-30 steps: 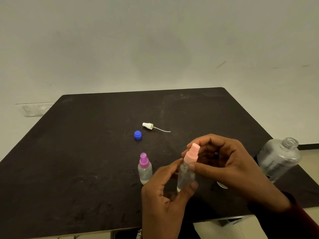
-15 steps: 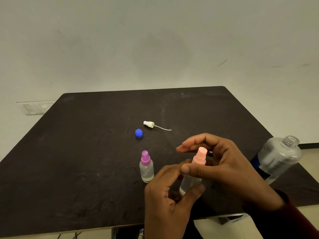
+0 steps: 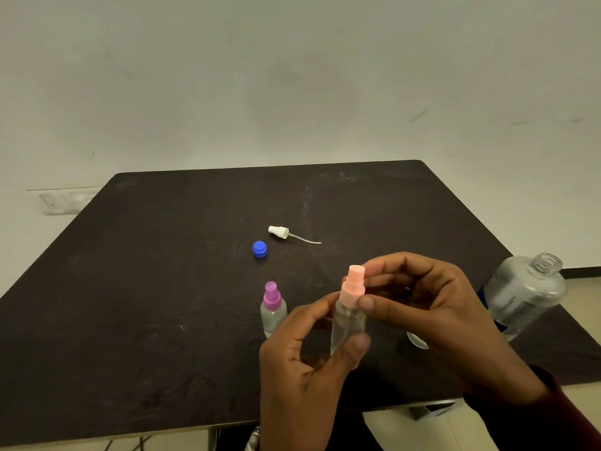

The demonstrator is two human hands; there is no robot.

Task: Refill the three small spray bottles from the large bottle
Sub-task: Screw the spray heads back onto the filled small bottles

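Observation:
I hold a small clear spray bottle [image 3: 347, 323] upright above the table's near edge. My left hand [image 3: 302, 369] grips its body. My right hand [image 3: 432, 314] pinches its pink spray cap [image 3: 353, 284] between thumb and fingers. A second small bottle with a purple cap [image 3: 272, 307] stands on the table just left of my hands. The large clear bottle [image 3: 523, 294], uncapped, stands at the table's right edge. Its blue cap [image 3: 260, 249] lies mid-table, beside a loose white spray head with a thin tube [image 3: 279, 232]. A third small bottle's rim [image 3: 418, 340] peeks out below my right hand.
The dark table [image 3: 146, 304] ends close to me at its front edge and at its right edge beside the large bottle. A pale wall rises behind the table, with a switch plate [image 3: 61, 201] at the left.
The pink-capped bottle has shifted slightly in my hands and stands more upright. My right fingers have moved around the pink cap.

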